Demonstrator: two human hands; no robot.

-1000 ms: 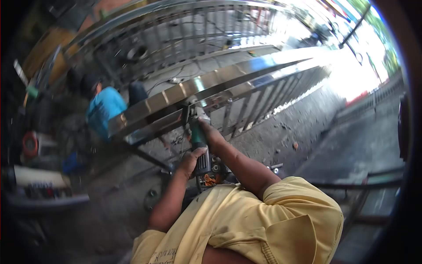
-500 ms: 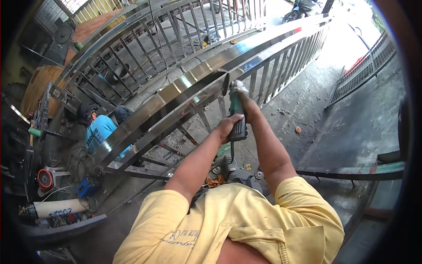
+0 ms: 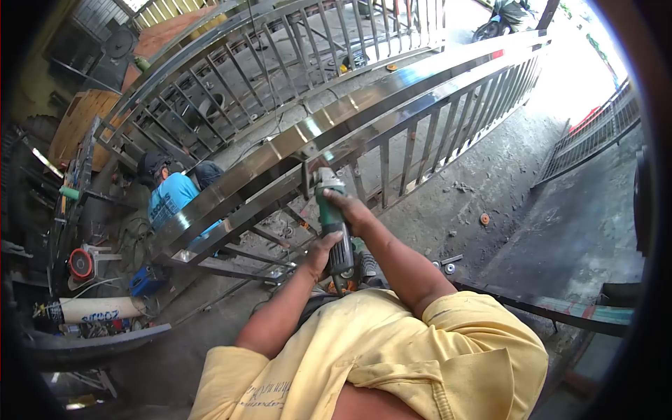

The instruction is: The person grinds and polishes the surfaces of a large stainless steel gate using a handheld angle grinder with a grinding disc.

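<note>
A green-and-black angle grinder point(image 3: 341, 257) is gripped in both hands at the middle of the view. My left hand point(image 3: 323, 253) closes round its dark rear body, near the cord end. Further forward, my right hand point(image 3: 352, 212) wraps the green housing just behind the metal head. The grinder's disc point(image 3: 306, 180) stands on edge right at the side of a long, shiny metal railing point(image 3: 381, 126). Upright bars run below the railing's wide top rails, which slant from lower left to upper right.
A second railing point(image 3: 294, 15) stands behind. At left a person in a blue shirt point(image 3: 173, 199) crouches beyond the near railing. A white cylinder point(image 3: 101, 309), a blue box point(image 3: 148, 281) and a red-rimmed round object point(image 3: 80, 263) lie lower left. A grinding disc point(image 3: 484, 219) rests on the floor at right.
Both hands have brought the grinder left and nearer to my body along the railing. The whole view has shifted slightly, and the crouching person stays in place.
</note>
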